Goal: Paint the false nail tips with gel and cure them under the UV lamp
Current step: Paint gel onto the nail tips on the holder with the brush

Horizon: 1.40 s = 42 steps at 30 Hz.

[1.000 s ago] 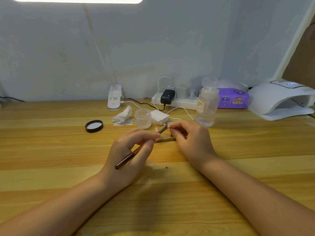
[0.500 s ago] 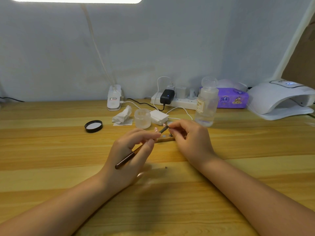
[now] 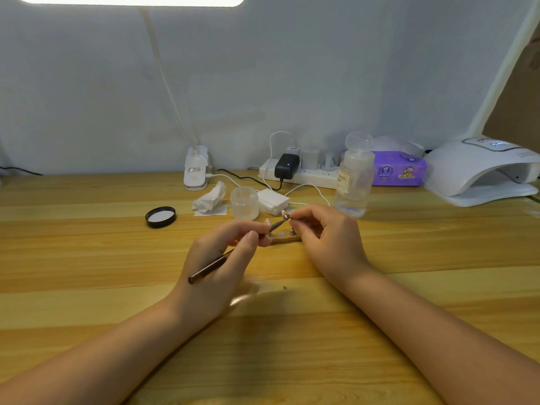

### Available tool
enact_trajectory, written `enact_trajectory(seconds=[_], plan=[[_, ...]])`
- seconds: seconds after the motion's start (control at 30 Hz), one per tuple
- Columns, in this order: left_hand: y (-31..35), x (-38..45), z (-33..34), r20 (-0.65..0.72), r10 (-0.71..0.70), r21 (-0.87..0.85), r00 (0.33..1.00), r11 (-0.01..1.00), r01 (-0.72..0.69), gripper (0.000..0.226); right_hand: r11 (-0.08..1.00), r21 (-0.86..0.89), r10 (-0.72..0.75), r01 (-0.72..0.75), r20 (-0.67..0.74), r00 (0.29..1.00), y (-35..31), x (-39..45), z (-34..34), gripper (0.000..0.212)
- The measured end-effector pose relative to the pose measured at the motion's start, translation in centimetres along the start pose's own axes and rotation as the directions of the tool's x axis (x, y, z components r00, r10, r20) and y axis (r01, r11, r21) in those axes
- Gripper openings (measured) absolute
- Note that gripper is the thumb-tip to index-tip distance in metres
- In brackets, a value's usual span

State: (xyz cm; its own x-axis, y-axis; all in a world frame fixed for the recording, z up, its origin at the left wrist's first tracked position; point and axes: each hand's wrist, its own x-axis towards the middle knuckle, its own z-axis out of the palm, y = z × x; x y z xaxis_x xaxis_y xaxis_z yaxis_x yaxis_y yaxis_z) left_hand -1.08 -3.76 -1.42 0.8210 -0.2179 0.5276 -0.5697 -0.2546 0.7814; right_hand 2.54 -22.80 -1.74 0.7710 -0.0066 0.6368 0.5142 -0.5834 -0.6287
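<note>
My left hand [image 3: 222,261] grips a thin dark-handled brush [image 3: 210,267], its tip pointing up and right toward a small pink false nail tip [image 3: 285,214]. My right hand [image 3: 327,238] pinches that tip between thumb and fingers, just above a small wooden holder [image 3: 285,238] with metal studs on the table. Another pink tip [image 3: 267,221] stands on the holder beside my left fingers. The white UV lamp [image 3: 482,173] sits at the far right, opening toward me.
A small clear jar [image 3: 245,202] and its black lid [image 3: 160,217] lie behind the hands, with a crumpled tissue [image 3: 210,198], a pad stack [image 3: 271,200], a clear liquid bottle [image 3: 355,179], a power strip [image 3: 301,172], a purple wipes pack [image 3: 399,171] and a lamp base [image 3: 196,168].
Almost nothing differs; the brush tip has stayed at the held nail tip with only slight shifts of both hands.
</note>
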Motion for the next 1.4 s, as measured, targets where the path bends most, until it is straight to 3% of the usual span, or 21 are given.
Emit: enact_trajectory(seconds=[0.3, 0.53, 0.93, 1.07, 1.23, 1.4], plan=[[-1.0, 0.3, -0.3, 0.013, -0.053, -0.021, 0.999, 0.998, 0.053, 0.026, 0.991, 0.110, 0.078, -0.081, 0.033, 0.996, 0.0, 0.0, -0.1, 0.013], [-0.8, 0.7, -0.1, -0.111, 0.017, -0.069, 0.994, 0.997, -0.025, 0.023, 0.968, 0.202, 0.136, -0.149, 0.077, 0.988, -0.1, -0.1, -0.1, 0.011], [-0.7, 0.6, -0.1, -0.047, 0.048, -0.112, 0.998, 0.992, -0.053, 0.025, 0.963, 0.221, 0.144, -0.156, 0.069, 0.987, -0.2, 0.0, -0.1, 0.019], [-0.6, 0.5, -0.1, -0.053, 0.061, -0.119, 0.997, 0.991, -0.067, 0.028, 0.962, 0.214, 0.162, -0.172, 0.062, 0.985, -0.1, -0.1, 0.0, 0.011], [-1.2, 0.9, -0.3, -0.101, 0.022, -0.039, 0.995, 0.999, -0.026, 0.015, 0.962, 0.192, 0.190, -0.195, 0.044, 0.981, 0.0, 0.0, 0.0, 0.006], [-1.7, 1.1, -0.5, -0.038, 0.070, 0.126, 0.997, 0.990, -0.065, 0.016, 0.967, 0.162, 0.197, -0.196, 0.009, 0.980, 0.1, 0.1, 0.0, 0.005]])
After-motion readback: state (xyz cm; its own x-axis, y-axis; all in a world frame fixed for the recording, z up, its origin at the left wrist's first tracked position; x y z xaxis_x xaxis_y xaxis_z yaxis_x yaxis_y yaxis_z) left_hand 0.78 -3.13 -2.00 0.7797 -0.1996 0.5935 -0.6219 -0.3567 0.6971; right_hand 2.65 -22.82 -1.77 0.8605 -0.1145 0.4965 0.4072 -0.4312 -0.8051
